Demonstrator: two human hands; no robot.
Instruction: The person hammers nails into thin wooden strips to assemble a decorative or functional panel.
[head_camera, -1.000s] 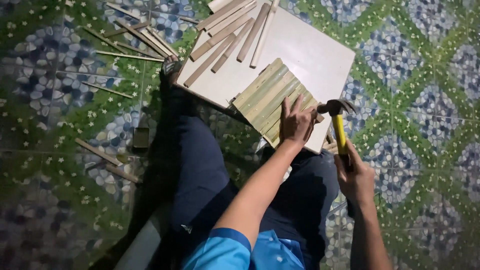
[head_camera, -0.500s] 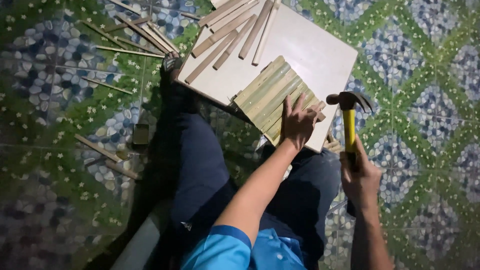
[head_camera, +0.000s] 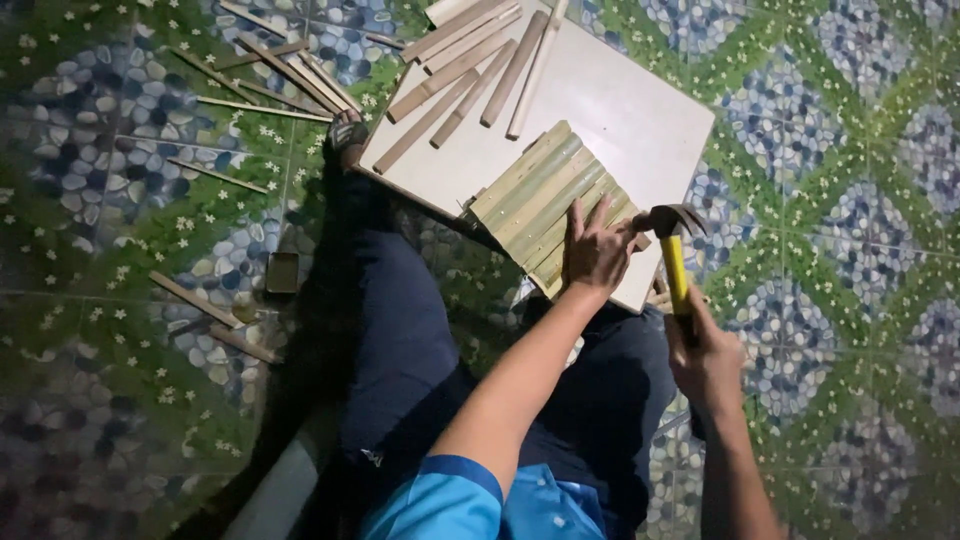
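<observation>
Where it hung raised, hammer (head_camera: 668, 232) now down beside flat-spread left hand (head_camera: 594, 250).

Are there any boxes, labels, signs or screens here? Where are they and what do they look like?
Small box: on the floor left of the person's leg, flat, dark, rectangular; too dim to tell if it is a package.
No labels, signs or screens show.
</observation>
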